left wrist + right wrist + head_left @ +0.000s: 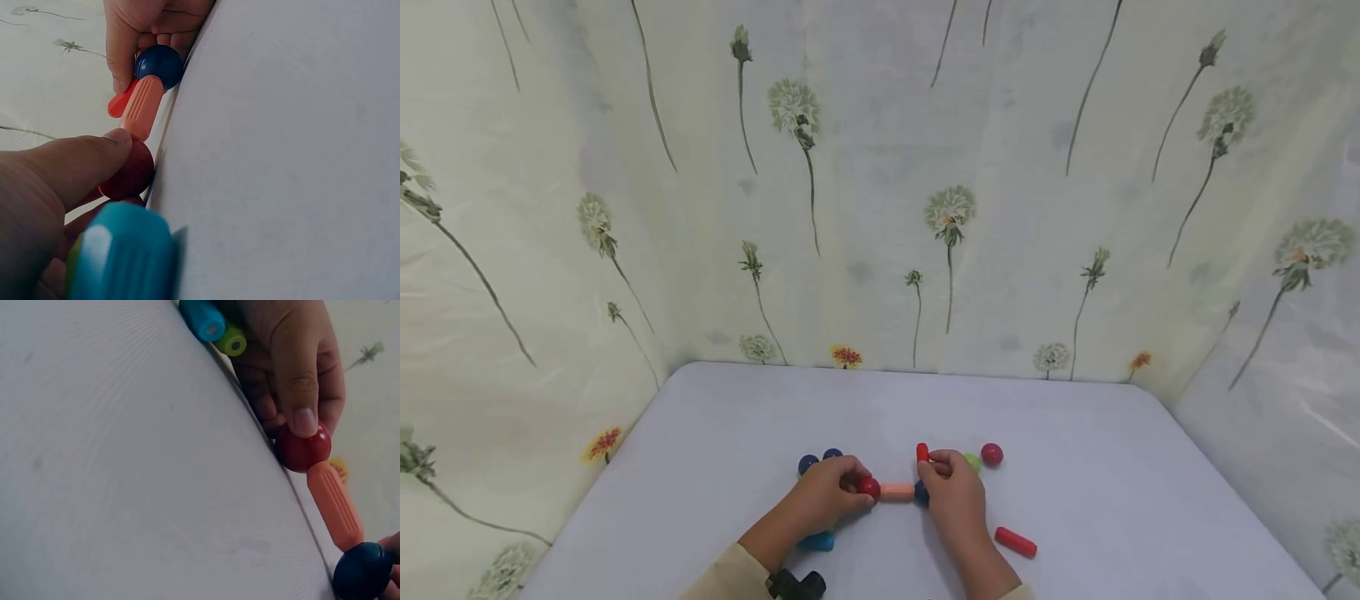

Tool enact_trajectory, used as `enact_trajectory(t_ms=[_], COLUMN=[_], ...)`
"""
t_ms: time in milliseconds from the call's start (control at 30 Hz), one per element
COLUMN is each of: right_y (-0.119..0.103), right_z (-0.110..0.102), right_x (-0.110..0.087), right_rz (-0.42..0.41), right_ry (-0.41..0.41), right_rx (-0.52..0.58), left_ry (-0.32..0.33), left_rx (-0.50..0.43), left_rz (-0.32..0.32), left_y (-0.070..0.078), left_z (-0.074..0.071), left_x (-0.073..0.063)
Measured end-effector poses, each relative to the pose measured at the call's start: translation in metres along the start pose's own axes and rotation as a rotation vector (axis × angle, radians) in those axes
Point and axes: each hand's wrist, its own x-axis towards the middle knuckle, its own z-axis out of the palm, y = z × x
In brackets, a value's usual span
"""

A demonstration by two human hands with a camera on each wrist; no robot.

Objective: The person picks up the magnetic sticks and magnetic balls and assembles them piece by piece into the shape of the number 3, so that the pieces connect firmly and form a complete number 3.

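A left hand (830, 493) and a right hand (957, 498) hold small toy pieces at a white table (1097, 467).
Between both hands' fingers, a peach stick (897, 492) meets a ball at each end; right thumb and finger pinch a red stick (922, 452); left thumb and fingers clamp the red ball (870, 487); the dark blue ball (159, 66) sits beside the right fingers.
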Motion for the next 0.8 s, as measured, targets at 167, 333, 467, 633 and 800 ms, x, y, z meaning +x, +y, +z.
enact_trajectory(t_ms=[167,333,467,633,800], right_y=[-0.0001,0.0002,0.0013,0.0023,0.0024], right_z=[-0.0018,-0.0030,-0.0050,-0.0062,-0.0057], right_x=[0.0001,0.0000,-0.0005,-0.0005,-0.0011], right_rz=[-0.006,-0.009,-0.021,-0.020,-0.009], right_ry=[0.007,0.006,-0.003,-0.016,-0.033], right_rx=[-0.015,-0.009,0.010,0.014,0.028], left_ry=[0.007,0.010,0.013,0.013,0.009], left_rx=[-0.001,0.000,0.001,0.000,0.007], left_rz=[0.014,0.021,0.027,0.028,0.033], left_y=[0.0007,0.0023,0.0025,0.0023,0.0025], left_z=[0.0016,0.0012,0.0012,0.0022,0.0019], left_x=[0.0003,0.0006,0.0002,-0.0006,-0.0014])
